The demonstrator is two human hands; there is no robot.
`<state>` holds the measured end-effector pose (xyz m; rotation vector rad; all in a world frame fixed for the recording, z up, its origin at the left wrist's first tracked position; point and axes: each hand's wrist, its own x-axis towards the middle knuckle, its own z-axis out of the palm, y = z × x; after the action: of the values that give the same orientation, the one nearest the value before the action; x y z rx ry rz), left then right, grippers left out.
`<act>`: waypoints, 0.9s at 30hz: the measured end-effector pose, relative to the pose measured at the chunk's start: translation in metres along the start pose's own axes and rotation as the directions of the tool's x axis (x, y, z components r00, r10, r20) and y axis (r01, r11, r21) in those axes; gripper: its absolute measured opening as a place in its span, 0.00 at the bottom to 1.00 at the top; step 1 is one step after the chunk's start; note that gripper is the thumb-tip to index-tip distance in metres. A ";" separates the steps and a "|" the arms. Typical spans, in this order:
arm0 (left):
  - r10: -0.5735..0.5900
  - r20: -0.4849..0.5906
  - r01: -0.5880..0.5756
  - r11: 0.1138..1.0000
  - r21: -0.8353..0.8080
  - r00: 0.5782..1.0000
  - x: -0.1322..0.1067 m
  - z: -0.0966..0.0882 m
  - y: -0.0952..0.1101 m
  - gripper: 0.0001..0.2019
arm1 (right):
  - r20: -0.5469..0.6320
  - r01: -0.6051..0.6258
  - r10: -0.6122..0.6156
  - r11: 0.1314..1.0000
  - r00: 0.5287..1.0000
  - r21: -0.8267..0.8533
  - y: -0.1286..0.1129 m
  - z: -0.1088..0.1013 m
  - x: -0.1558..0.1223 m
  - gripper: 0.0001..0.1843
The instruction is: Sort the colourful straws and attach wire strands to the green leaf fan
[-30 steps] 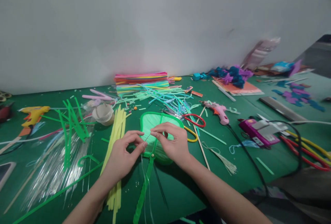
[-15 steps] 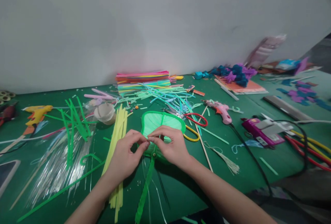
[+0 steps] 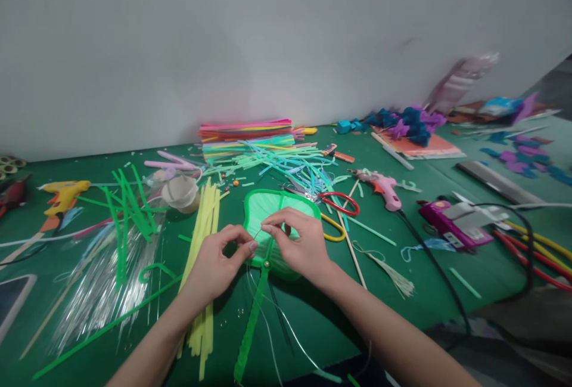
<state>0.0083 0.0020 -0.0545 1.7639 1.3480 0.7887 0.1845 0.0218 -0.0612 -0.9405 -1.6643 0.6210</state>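
A small green fan [image 3: 268, 211] with a long green handle [image 3: 248, 332] lies on the green table [image 3: 393, 291] in front of me. My left hand [image 3: 217, 266] and my right hand [image 3: 298, 245] hover over its lower part, both pinched. A thin clear thread [image 3: 258, 235] runs between the two pinches, with more thread trailing down across the table. A small bead sits at the fan's base, just below my fingertips.
Yellow straws [image 3: 203, 244] lie left of my hands, with green strips [image 3: 125, 208] and clear film beyond. Red-handled scissors [image 3: 337, 203], a pink glue gun [image 3: 382, 187] and a purple device [image 3: 451, 223] with black cables are to the right. A yellow glue gun [image 3: 62, 193] sits far left; coloured straws [image 3: 245, 133] line the white wall.
My fingertips, pressed together half a second ago, have drawn slightly apart, showing the thread between them. The view has shifted a little.
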 end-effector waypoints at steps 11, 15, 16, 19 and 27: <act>-0.137 -0.191 0.081 0.958 -0.275 0.972 0.001 -0.010 -0.006 0.10 | -0.037 0.005 -0.004 1.000 0.999 0.028 0.018 -0.018 0.006 0.03; -0.194 -0.207 0.074 0.877 -0.475 0.959 0.004 -0.006 -0.006 0.10 | 0.199 0.095 -0.119 0.988 0.973 0.125 0.009 -0.001 -0.004 0.12; -0.198 -0.204 0.069 0.859 -0.507 0.959 0.004 -0.003 -0.006 0.10 | 0.230 0.111 -0.141 0.984 0.963 0.141 0.008 0.002 -0.006 0.13; -0.222 -0.179 0.085 0.822 -0.563 0.958 0.003 0.004 -0.005 0.10 | 0.273 0.170 -0.214 0.969 0.938 0.177 0.009 0.009 -0.011 0.12; -0.258 -0.145 0.128 0.801 -0.585 0.955 0.002 0.005 -0.002 0.11 | 0.275 0.125 -0.189 0.964 0.943 0.233 0.011 0.018 -0.017 0.08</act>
<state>0.0116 0.0030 -0.0589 1.0693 1.2320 1.1537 0.1725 0.0151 -0.0844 -0.5717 -1.8719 0.8432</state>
